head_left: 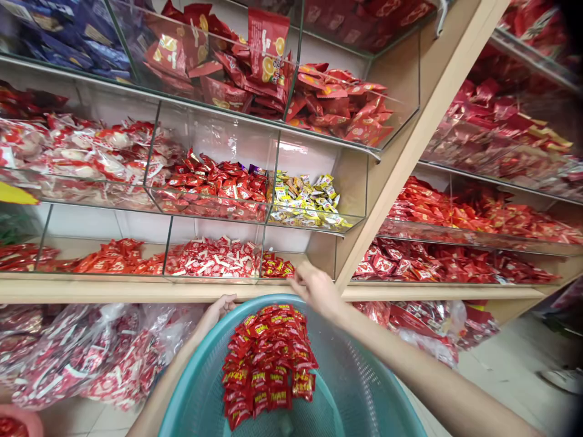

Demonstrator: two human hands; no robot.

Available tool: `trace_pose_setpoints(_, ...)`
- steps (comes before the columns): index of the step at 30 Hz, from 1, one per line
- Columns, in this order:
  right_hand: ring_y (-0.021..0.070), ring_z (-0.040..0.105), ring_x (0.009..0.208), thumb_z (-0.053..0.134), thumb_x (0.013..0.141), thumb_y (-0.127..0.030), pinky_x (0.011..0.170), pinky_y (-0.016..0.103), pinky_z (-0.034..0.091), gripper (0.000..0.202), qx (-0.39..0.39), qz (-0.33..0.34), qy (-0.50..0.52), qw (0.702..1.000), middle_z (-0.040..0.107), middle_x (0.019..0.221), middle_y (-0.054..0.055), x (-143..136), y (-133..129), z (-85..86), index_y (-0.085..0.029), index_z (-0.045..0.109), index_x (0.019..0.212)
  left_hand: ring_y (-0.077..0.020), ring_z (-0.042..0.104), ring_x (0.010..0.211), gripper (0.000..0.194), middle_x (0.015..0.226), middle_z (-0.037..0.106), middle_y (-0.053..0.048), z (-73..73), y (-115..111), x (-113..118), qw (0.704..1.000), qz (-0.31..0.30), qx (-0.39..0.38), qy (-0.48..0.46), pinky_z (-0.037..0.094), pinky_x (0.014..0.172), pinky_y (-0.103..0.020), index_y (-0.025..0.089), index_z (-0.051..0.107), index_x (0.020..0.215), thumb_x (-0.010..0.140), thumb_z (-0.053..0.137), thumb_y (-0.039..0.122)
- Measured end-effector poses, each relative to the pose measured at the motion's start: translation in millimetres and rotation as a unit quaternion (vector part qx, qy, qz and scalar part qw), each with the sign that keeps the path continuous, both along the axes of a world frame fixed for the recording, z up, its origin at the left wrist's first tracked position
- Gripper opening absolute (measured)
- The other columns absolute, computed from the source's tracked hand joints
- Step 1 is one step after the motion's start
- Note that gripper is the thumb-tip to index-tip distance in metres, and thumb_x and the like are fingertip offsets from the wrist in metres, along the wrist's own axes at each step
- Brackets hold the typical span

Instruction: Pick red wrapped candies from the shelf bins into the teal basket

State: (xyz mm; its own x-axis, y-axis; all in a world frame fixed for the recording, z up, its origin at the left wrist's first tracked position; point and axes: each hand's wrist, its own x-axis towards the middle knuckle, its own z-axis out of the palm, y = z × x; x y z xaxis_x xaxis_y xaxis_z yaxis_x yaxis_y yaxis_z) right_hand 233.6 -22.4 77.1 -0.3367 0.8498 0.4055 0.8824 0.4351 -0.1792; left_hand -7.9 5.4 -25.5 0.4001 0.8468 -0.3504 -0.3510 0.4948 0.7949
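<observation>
The left hand [223, 305] is beside the rim of the teal basket [334, 364], its grip unclear; poor support could tip it, spilling the red packets [266, 361] piled inside. The right hand [300, 282], fingers curled, contents hidden, is by the corner compartment [289, 241]; fumbling could scatter sweets.

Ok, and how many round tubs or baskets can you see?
2: the teal basket at the bottom centre, with red packets inside, and a pink tub in the lower left corner, cut off by the edge. Others may be hidden.
</observation>
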Motion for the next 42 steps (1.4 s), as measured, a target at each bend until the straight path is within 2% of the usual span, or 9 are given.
trace_pose_setpoints(6,0.0123,0.052,0.067,0.057,0.069,-0.02,0.062,0.023,0.038,0.017,-0.155,-0.022,0.093,0.983,0.059,0.074,0.003,6.1,104.8,-15.9,-0.014,0.058,0.085,-0.0102,0.047,0.034,0.036,0.042,0.059,-0.005,0.0,-0.9,2.2,1.0,0.006,0.013,0.013,0.031,0.037,-0.019,0.011,0.056,0.046,0.069,0.051,0.038)
trace_pose_setpoints(14,0.0153,0.053,0.077,0.064,0.061,-0.022,0.068,0.025,0.041,0.04,-0.144,-0.008,0.078,0.986,0.06,0.088,0.005,-3.7,116.9,-35.9,-0.014,0.057,0.1,-0.0152,0.052,0.041,0.033,0.045,0.06,-0.005,-14.9,6.5,-3.7,1.0,-0.005,0.004,-0.022,0.036,0.043,-0.022,0.013,0.059,0.049,0.067,0.054,0.04)
trace_pose_setpoints(18,0.014,0.051,0.071,0.059,0.069,-0.031,0.065,0.025,0.041,0.028,-0.061,0.0,0.166,0.984,0.057,0.082,0.004,14.9,96.6,-21.8,-0.015,0.057,0.092,-0.0123,0.05,0.038,0.04,0.047,0.061,-0.007,-18.3,9.5,-8.4,0.999,-0.011,0.019,-0.026,0.034,0.04,-0.021,0.013,0.056,0.042,0.068,0.053,0.042)
trace_pose_setpoints(22,0.0123,0.048,0.063,0.054,0.072,-0.043,0.058,0.024,0.041,0.03,-0.055,0.027,0.334,0.94,0.053,0.072,0.001,32.3,48.4,-6.7,-0.017,0.051,0.086,-0.0101,0.046,0.035,0.038,0.044,0.059,-0.006,-8.2,1.2,-8.8,1.0,-0.002,0.03,-0.004,0.032,0.039,-0.019,0.011,0.06,0.048,0.07,0.051,0.042)
trace_pose_setpoints(26,0.0114,0.052,0.066,0.057,0.071,-0.044,0.058,0.023,0.042,0.036,-0.172,0.065,0.453,0.872,0.054,0.081,0.001,43.6,-21.3,-5.6,-0.02,0.043,0.095,-0.0104,0.047,0.035,0.036,0.044,0.06,-0.006,-0.9,-2.5,-7.0,1.0,0.003,0.019,0.013,0.032,0.038,-0.019,0.01,0.06,0.05,0.068,0.053,0.04)
trace_pose_setpoints(32,0.0109,0.053,0.066,0.065,0.065,-0.039,0.061,0.024,0.042,0.036,-0.363,0.014,0.492,0.791,0.056,0.079,0.0,54.1,-96.1,-36.5,-0.019,0.048,0.089,-0.0104,0.046,0.033,0.033,0.042,0.059,-0.005,7.2,-5.2,-2.0,1.0,0.001,0.011,0.014,0.031,0.036,-0.019,0.01,0.059,0.052,0.069,0.052,0.037)
trace_pose_setpoints(34,0.0109,0.052,0.066,0.065,0.065,-0.038,0.061,0.024,0.041,0.036,-0.377,0.011,0.465,0.801,0.056,0.077,-0.001,54.9,-105.4,-48.4,-0.019,0.048,0.091,-0.0112,0.048,0.033,0.03,0.043,0.059,-0.005,9.4,-6.6,-0.4,1.0,0.005,0.003,0.016,0.033,0.037,-0.02,0.01,0.059,0.052,0.068,0.053,0.034)
trace_pose_setpoints(37,0.0101,0.046,0.055,0.059,0.07,-0.034,0.053,0.022,0.037,0.024,-0.364,0.007,0.339,0.868,0.05,0.062,-0.004,51.4,-109.7,-64.1,-0.02,0.052,0.088,-0.0112,0.048,0.033,0.026,0.041,0.058,-0.003,10.5,-6.9,0.5,1.0,0.024,-0.008,0.016,0.035,0.037,-0.02,0.012,0.057,0.052,0.068,0.054,0.032)
trace_pose_setpoints(42,0.0159,0.048,0.085,0.064,0.067,-0.027,0.075,0.028,0.036,0.023,-0.251,0.052,0.105,0.961,0.053,0.091,0.001,34.3,-104.5,-78.7,-0.025,0.058,0.088,-0.0114,0.048,0.032,0.028,0.041,0.059,-0.004,9.7,-5.4,-0.1,1.0,0.005,-0.013,0.022,0.034,0.035,-0.02,0.011,0.057,0.052,0.069,0.051,0.032)
